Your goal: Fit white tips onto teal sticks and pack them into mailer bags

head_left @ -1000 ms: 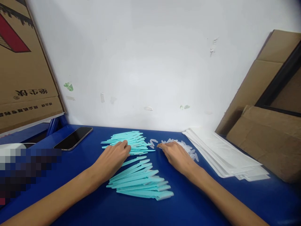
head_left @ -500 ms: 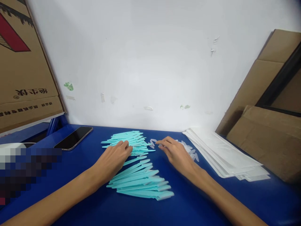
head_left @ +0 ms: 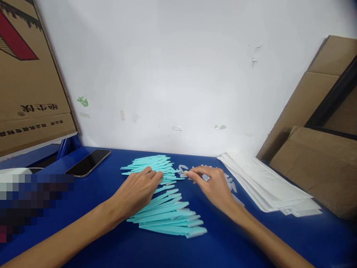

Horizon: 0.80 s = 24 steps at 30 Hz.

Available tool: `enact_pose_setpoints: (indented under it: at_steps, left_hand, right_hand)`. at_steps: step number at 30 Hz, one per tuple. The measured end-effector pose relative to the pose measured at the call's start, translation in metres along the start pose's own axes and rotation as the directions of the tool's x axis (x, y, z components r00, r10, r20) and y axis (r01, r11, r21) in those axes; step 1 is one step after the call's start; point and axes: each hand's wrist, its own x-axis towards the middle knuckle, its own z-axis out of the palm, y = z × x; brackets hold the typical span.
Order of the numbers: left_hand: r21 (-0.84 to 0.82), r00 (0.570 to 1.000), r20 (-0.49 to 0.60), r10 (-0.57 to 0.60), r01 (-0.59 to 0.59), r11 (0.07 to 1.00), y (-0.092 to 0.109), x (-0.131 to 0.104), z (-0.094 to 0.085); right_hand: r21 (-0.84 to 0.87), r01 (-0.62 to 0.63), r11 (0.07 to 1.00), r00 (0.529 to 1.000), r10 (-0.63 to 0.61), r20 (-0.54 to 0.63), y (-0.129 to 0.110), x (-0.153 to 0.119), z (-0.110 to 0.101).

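Note:
My left hand (head_left: 142, 188) lies over a pile of turquoise eyebrow razors (head_left: 153, 162), its fingers bent and closed down onto them. Whether a razor is between those fingertips is hidden. To the right, my right hand (head_left: 210, 182) has thumb and forefinger pinched together beside small translucent blade caps (head_left: 182, 167). What the pinch holds, if anything, is too small to make out. More clear caps (head_left: 230, 182) lie partly behind that hand. Nearer to me, a fanned row of turquoise razors with caps on their ends (head_left: 173, 216) rests on the blue tabletop (head_left: 223, 238).
A phone (head_left: 87, 163) lies at the left. White plastic bags (head_left: 264, 186) are stacked at the right, by cardboard pieces (head_left: 315, 167). A printed cardboard box (head_left: 30, 82) stands at the left, and a white wall (head_left: 173, 74) closes the back.
My left hand has shifted slightly right over the razor pile. My right hand has drawn its thumb and forefinger into a closer pinch and moved slightly right, by the caps.

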Motion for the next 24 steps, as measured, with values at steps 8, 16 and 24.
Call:
enact_pose_setpoints:
  at_steps: [8, 16, 24]
  left_hand:
    - [-0.088, 0.996, -0.089, -0.025, 0.017, 0.996, 0.0, 0.0, -0.001]
    - [-0.039, 0.997, -0.049, -0.053, 0.051, 0.998, 0.001, 0.0, -0.002]
    - [-0.097, 0.993, -0.096, -0.065, 0.056, 0.994, 0.0, 0.0, 0.002]
  right_hand:
    - [0.073, -0.03, 0.997, 0.999, 0.029, 0.023, -0.001, 0.001, 0.001]
    - [-0.058, 0.045, 0.997, 0.996, -0.041, 0.074, 0.01, -0.002, 0.004]
    - [-0.12, 0.242, 0.963, 0.955, -0.214, 0.207, 0.02, -0.005, 0.007]
